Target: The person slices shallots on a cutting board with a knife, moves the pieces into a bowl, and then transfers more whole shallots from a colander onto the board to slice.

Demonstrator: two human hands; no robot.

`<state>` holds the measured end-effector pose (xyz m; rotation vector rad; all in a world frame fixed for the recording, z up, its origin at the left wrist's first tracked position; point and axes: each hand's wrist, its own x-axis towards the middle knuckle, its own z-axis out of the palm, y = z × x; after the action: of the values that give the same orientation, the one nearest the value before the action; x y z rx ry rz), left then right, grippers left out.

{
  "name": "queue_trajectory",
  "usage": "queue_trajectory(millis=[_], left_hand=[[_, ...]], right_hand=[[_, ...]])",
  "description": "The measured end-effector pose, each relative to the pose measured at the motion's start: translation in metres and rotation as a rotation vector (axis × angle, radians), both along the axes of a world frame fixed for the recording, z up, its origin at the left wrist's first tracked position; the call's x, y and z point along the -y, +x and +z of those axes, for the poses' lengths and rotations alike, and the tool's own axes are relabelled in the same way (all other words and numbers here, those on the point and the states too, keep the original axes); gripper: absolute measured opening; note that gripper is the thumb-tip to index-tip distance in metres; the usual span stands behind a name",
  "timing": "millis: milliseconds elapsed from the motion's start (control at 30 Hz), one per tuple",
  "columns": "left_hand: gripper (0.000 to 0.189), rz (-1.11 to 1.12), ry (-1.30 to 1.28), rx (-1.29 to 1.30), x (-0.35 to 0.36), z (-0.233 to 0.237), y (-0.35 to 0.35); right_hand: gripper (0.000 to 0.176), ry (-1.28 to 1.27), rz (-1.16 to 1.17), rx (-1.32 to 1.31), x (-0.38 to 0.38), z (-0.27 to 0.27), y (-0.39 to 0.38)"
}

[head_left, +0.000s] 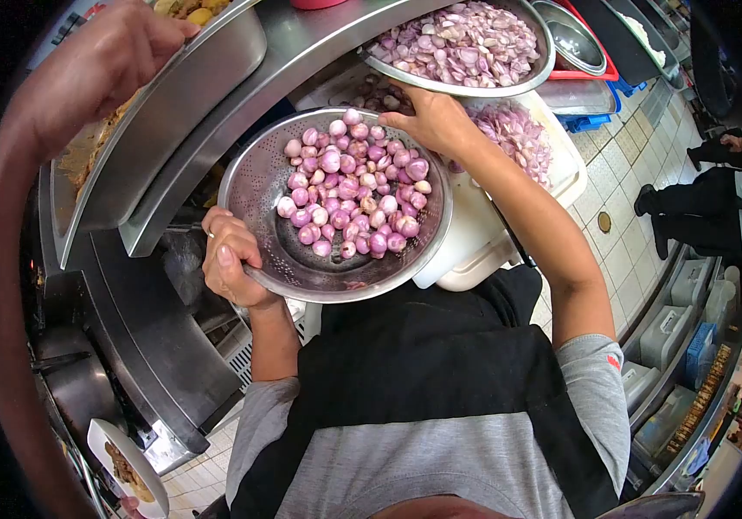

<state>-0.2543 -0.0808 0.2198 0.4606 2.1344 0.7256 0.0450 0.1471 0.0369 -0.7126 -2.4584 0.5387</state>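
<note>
A metal colander (254, 186) filled partly with whole peeled shallots (349, 195) is in front of my body, tilted slightly. My left hand (234, 264) is closed on its near left rim, thumb on top. At the far right rim is my right hand (431, 121), its thumb lying over the edge and its other fingers partly hidden. Just beyond that hand, a steel bowl (548, 65) holds sliced shallots (466, 43). More sliced shallots (513, 138) lie on a white board (571, 169) below the bowl.
Another person's hand (120, 60) reaches in over a steel food tray (215, 82) at upper left. Steel counter edges (150, 225) run along the left. A plate of food (159, 493) is at lower left. At right, someone in black trousers (691, 203) stands on the tiled floor (622, 225).
</note>
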Motion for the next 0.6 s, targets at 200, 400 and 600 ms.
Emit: queue_trajectory(millis=[200, 400, 600], left_hand=[[0.056, -0.035, 1.115, -0.454, 0.065, -0.182, 0.112], [0.051, 0.312, 0.973, 0.251, 0.106, -0.225, 0.094], [0.043, 0.543, 0.721, 0.584, 0.119, -0.239, 0.105]], right_hand=[[0.047, 0.123, 0.009, 0.134, 0.018, 0.015, 0.019], [0.029, -0.051, -0.107, 0.106, 0.042, 0.022, 0.012], [0.032, -0.385, 0.008, -0.138, 0.049, 0.038, 0.015]])
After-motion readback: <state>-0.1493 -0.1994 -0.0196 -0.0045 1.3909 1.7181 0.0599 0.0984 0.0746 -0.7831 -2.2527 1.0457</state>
